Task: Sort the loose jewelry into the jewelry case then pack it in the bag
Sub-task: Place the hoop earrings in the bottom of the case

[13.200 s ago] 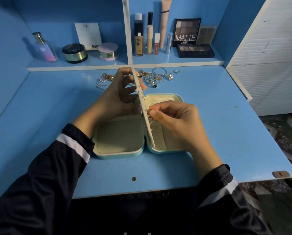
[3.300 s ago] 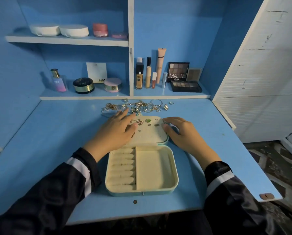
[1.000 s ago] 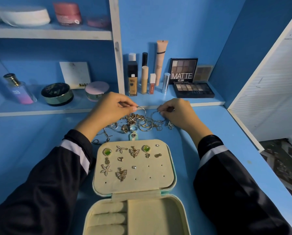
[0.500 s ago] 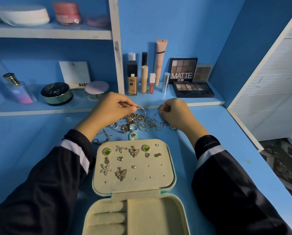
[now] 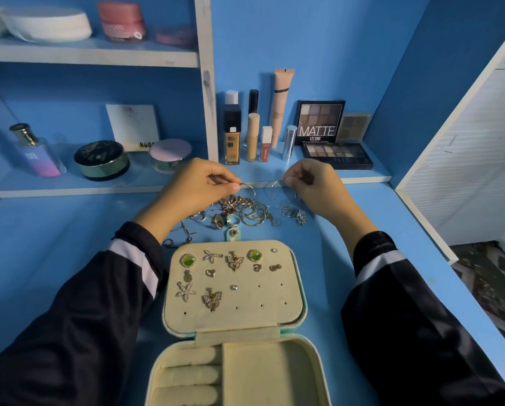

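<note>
Hoops: left hoop [image 5: 252,190] pinched by left hand [image 5: 198,186], right hoop [image 5: 271,192] by right hand [image 5: 312,186]; twelve earrings [image 5: 235,260] on case [image 5: 274,312], front cut off; pile [image 5: 245,210] uncountable.

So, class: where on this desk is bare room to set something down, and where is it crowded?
Bare desk lies left of the jewelry case and right of it toward the white panel. Crowded: the loose jewelry pile between case and shelf.
</note>
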Motion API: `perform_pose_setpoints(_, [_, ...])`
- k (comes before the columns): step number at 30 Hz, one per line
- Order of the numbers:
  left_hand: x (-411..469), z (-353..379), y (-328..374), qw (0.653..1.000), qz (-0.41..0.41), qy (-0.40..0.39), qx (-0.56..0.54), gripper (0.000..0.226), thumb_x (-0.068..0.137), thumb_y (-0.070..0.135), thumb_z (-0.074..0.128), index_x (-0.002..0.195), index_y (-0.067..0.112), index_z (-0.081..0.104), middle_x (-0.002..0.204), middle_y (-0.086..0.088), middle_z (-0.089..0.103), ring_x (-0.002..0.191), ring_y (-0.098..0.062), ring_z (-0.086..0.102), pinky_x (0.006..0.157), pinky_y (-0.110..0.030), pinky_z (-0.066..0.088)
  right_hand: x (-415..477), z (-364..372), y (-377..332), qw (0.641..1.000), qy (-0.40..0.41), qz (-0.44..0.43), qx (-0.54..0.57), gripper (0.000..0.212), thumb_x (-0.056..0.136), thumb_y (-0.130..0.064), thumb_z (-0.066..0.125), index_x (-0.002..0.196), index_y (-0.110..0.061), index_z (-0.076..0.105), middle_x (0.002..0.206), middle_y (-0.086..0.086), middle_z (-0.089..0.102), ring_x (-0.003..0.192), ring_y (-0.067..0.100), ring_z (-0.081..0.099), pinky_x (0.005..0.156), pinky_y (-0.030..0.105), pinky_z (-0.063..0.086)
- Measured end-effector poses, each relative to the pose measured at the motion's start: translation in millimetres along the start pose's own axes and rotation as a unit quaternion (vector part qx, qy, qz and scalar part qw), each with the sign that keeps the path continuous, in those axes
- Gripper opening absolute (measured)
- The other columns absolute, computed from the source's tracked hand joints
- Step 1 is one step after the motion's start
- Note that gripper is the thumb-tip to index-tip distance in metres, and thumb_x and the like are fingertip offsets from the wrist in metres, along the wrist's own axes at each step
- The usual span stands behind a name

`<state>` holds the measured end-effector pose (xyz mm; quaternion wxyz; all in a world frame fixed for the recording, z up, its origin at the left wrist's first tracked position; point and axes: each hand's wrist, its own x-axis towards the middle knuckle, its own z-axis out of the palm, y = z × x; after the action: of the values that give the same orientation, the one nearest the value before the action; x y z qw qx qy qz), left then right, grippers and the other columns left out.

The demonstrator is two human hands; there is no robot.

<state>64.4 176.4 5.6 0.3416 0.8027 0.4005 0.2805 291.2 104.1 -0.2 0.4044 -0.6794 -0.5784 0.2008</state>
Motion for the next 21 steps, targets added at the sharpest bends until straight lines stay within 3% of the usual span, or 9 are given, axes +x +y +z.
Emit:
perform_pose_setpoints(9, [-0.5,-0.3,0.0,1.0,-0.001,0.005,0.0,0.012,0.084,0.02,0.076,0.096,0.022,0.077,0.083,0.01,0.074,0.073,0.002,0.068,0.069,-0.008,0.05,-2.0,0.5,-1.8,0.997,0.034,-0.009,0.072,0.005,0.091,-0.01,0.064,0.087,-0.013,0.067,0.073,0.001,0.051,0.066,0.012,0.045,0.061,0.023,0.04])
perform_pose_setpoints(17, [-10.2,-0.6,5.9,0.999,-0.002,0.03,-0.032,0.017,0.084,0.016,0.076,0.101,0.017,0.076,0.083,0.008,0.074,0.071,0.001,0.068,0.071,-0.012,0.053,-11.5,2.7,-6.3,0.992,0.071,-0.01,0.1,0.008,0.091,-0.007,0.065,0.085,-0.012,0.068,0.06,-0.012,0.046,0.054,0.001,0.038,0.055,0.016,0.035])
perform_pose_setpoints(21, [-29.5,0.4,8.2,0.997,0.001,0.052,-0.064,0.016,0.082,0.015,0.077,0.097,0.022,0.075,0.085,0.009,0.074,0.076,-0.002,0.07,0.077,-0.018,0.055,-25.3,-1.2,-12.4,0.986,0.1,-0.01,0.132,0.007,0.09,-0.008,0.065,0.086,-0.012,0.069,0.064,-0.01,0.045,0.059,0.007,0.04,0.057,0.016,0.035])
